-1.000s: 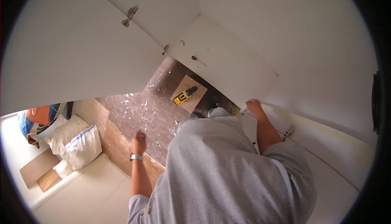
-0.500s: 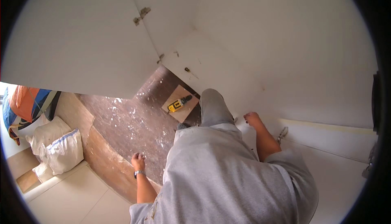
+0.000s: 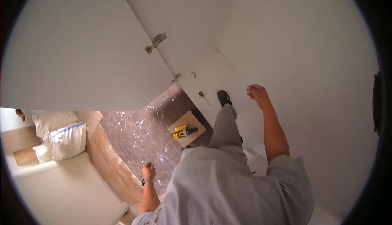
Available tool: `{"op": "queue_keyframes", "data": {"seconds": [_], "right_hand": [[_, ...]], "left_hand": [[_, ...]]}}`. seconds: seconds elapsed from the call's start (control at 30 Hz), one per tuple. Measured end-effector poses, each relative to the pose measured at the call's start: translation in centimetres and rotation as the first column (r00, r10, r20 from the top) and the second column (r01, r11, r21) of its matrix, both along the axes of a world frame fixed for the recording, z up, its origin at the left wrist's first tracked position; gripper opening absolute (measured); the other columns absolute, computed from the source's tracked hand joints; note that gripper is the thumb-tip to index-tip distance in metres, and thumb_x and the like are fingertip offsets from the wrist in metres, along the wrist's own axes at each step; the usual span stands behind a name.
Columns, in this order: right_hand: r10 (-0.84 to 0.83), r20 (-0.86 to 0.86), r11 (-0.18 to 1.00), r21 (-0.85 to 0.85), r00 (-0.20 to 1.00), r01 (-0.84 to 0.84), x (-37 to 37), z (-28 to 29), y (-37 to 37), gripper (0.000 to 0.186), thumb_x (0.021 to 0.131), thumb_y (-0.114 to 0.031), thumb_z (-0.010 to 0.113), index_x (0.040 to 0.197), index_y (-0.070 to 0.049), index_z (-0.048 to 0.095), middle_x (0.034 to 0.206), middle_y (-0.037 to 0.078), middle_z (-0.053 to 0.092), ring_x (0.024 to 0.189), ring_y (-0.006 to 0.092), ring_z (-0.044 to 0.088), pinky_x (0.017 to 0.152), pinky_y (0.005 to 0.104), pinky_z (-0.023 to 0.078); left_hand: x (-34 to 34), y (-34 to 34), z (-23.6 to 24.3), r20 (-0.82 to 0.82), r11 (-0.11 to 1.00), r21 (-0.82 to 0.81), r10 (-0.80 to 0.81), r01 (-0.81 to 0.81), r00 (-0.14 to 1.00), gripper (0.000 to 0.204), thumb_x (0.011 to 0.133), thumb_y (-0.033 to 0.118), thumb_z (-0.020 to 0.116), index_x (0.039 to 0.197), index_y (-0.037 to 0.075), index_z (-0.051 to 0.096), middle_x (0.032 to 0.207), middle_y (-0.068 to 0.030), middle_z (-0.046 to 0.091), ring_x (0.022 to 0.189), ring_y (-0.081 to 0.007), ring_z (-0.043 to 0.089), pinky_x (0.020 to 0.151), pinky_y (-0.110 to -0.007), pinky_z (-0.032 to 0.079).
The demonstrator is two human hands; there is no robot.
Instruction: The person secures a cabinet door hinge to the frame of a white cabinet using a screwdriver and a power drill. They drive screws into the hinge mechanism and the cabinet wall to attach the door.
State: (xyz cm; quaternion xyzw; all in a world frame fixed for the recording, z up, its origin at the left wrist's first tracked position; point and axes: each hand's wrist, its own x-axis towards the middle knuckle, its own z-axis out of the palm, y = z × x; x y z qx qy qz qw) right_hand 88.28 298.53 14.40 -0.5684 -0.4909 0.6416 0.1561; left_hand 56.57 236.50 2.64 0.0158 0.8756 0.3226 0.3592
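Observation:
My left hand (image 3: pixel 148 171), with a metal-band watch (image 3: pixel 148 181) on its wrist, hangs over the speckled floor, its fingers loosely bent and slightly apart. No object shows in it. Out in front, my right hand (image 3: pixel 257 94) hovers beside the white panel; its fingers are half curled and parted, with nothing visible between them. Between the two hands, a yellow and black cordless drill (image 3: pixel 184 132) rests on a square brown board (image 3: pixel 199 126). A screwdriver (image 3: pixel 204 97) lies on the white surface near my dark shoe (image 3: pixel 224 97). Neither hand touches a tool.
A large white door panel (image 3: pixel 77 53) spans the upper left, with metal hinges (image 3: pixel 155 43) along its edge. White sacks (image 3: pixel 67 141) stand at the left by a pale padded or boxy surface (image 3: pixel 61 184). Brown flooring (image 3: pixel 134 135) is spattered with white specks.
My right hand has reached forward and up, and one foot has stepped onto the white surface. The view has shifted, so the drill, hinges and sacks appear lower.

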Motion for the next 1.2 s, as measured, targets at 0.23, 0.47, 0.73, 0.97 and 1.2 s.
{"op": "queue_keyframes", "data": {"seconds": [0.23, 0.47, 0.73, 0.97, 1.2], "right_hand": [[0.411, 0.244, 0.875, 0.165, 0.878, -0.456, -9.5, -1.0, 17.7, 0.015, 0.085, -0.016, 0.062, 0.088, -0.001, 0.064, 0.084, 0.006, 0.064, 0.075, 0.0147, 0.059, 0.070, 0.0285, 0.047], [0.996, 0.090, -0.019, 0.045, -0.015, -0.999, -9.5, -6.6, 9.9, 0.027, 0.078, -0.024, 0.062, 0.094, -0.004, 0.067, 0.093, 0.013, 0.068, 0.087, 0.0272, 0.063, 0.078, 0.0371, 0.050], [0.565, 0.263, -0.767, -0.182, -0.782, -0.615, -4.1, -4.1, 4.6, 0.025, 0.079, -0.024, 0.060, 0.098, -0.010, 0.070, 0.103, 0.014, 0.067, 0.095, 0.0334, 0.062, 0.083, 0.0413, 0.048], [0.482, 0.194, -0.813, -0.265, -0.855, -0.518, -3.6, -2.6, 4.4, 0.025, 0.082, -0.028, 0.060, 0.097, -0.010, 0.070, 0.098, 0.014, 0.068, 0.091, 0.0326, 0.063, 0.078, 0.0416, 0.048], [0.359, 0.151, -0.861, -0.328, -0.921, -0.389, -3.2, 0.8, 7.1, 0.025, 0.083, -0.027, 0.059, 0.097, -0.010, 0.070, 0.096, 0.014, 0.068, 0.087, 0.0311, 0.063, 0.075, 0.0397, 0.048]], "left_hand": [[9.9, 27.9, 9.7, -0.084, 0.970, -0.015, -0.242, 0.242, 0.967, 0.026, 0.086, 0.019, 0.058, 0.105, 0.002, 0.063, 0.097, -0.0199, 0.066, 0.091, -0.0349, 0.064, 0.078, -0.040, 0.051], [19.8, 38.1, 15.8, 0.082, 0.919, 0.041, -0.395, 0.393, 0.915, 0.026, 0.087, 0.021, 0.054, 0.106, 0.005, 0.063, 0.098, -0.0201, 0.065, 0.094, -0.0356, 0.062, 0.083, -0.043, 0.049], [29.0, 41.0, 12.8, 0.223, 0.956, 0.180, -0.269, 0.231, 0.937, 0.027, 0.087, 0.025, 0.054, 0.103, 0.005, 0.063, 0.101, -0.0193, 0.064, 0.097, -0.0368, 0.060, 0.085, -0.044, 0.047], [41.4, 40.7, 3.0, 0.017, 0.951, 0.172, -0.263, 0.256, 0.965, 0.023, 0.081, 0.018, 0.052, 0.100, 0.013, 0.065, 0.096, -0.0177, 0.065, 0.090, -0.0396, 0.060, 0.084, -0.045, 0.048], [40.9, 43.4, 9.6, 0.322, 0.950, 0.289, 0.022, -0.121, 0.946, 0.021, 0.081, 0.012, 0.056, 0.097, 0.002, 0.065, 0.095, -0.0205, 0.066, 0.093, -0.0357, 0.062, 0.080, -0.040, 0.048]]}}
